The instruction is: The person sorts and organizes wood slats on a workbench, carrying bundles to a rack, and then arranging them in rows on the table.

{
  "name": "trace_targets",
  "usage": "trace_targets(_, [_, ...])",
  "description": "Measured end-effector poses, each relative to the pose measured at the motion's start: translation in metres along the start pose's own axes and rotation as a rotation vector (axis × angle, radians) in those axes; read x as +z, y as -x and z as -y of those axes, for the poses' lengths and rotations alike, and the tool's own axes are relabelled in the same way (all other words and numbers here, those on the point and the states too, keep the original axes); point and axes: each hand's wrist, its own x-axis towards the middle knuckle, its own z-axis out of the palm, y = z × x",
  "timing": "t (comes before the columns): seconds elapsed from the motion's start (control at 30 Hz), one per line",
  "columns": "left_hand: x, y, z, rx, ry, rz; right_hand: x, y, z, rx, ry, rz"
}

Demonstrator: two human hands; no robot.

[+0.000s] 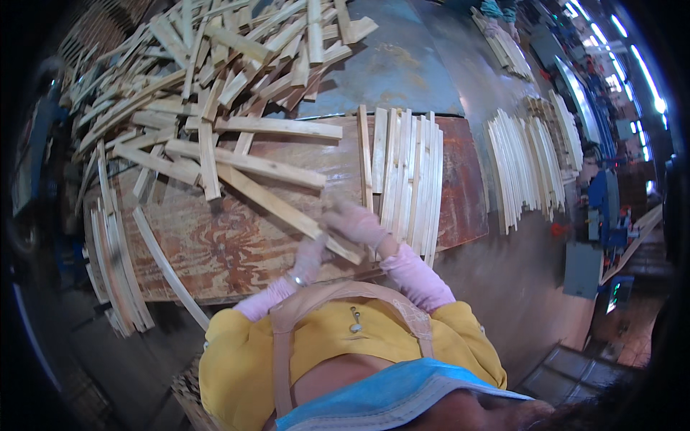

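A wooden strip (275, 202) lies slantwise, its near end between my two gloved hands. My left hand (310, 261), in a pale pink glove, has its fingers on the strip close to that end and appears to grip it. Just beyond the strip, on its right side, is my right hand (356, 223), also gloved and blurred by motion. Whether its fingers touch the wood cannot be made out. To the right of this hand, a row of pale strips (409, 178) lies side by side on the worn plywood tabletop (242, 269).
A tangled heap of wooden pieces (242, 59) covers the far left, partly on a grey metal surface (399, 70). More strips (116, 264) overhang the left near edge. Stacked strips (523, 161) stand to the right. Another person's sleeve (490, 8) shows at the top right.
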Motion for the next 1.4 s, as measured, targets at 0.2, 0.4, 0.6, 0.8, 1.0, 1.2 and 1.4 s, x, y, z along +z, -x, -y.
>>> trace_targets(0.2, [-0.027,-0.002,-0.021,-0.067,-0.984,0.611,0.034,0.018,-0.039,-0.124,0.072,0.070])
trace_targets(0.4, [0.038,-0.035,-0.080,0.269,-0.665,0.408,-0.004,0.125,-0.141,-0.027,0.288,0.115])
trace_targets(0.6, [0.119,-0.179,-0.037,0.073,-0.849,-0.011,-0.013,0.256,-0.176,0.169,0.185,-0.003])
trace_targets(0.8, [0.235,-0.134,0.023,0.003,-0.530,0.042,0.034,0.310,-0.195,0.283,-0.020,-0.332])
trace_targets(1.0, [0.259,-0.182,0.070,0.241,-0.954,0.200,0.047,0.253,-0.184,0.252,0.085,-0.562])
trace_targets(1.2, [0.254,-0.186,0.047,0.303,-0.910,0.156,0.049,0.156,-0.185,0.323,0.037,-0.630])
trace_targets(1.4, [0.201,-0.117,0.031,0.838,-1.000,0.035,0.024,0.068,-0.196,0.299,0.129,-0.790])
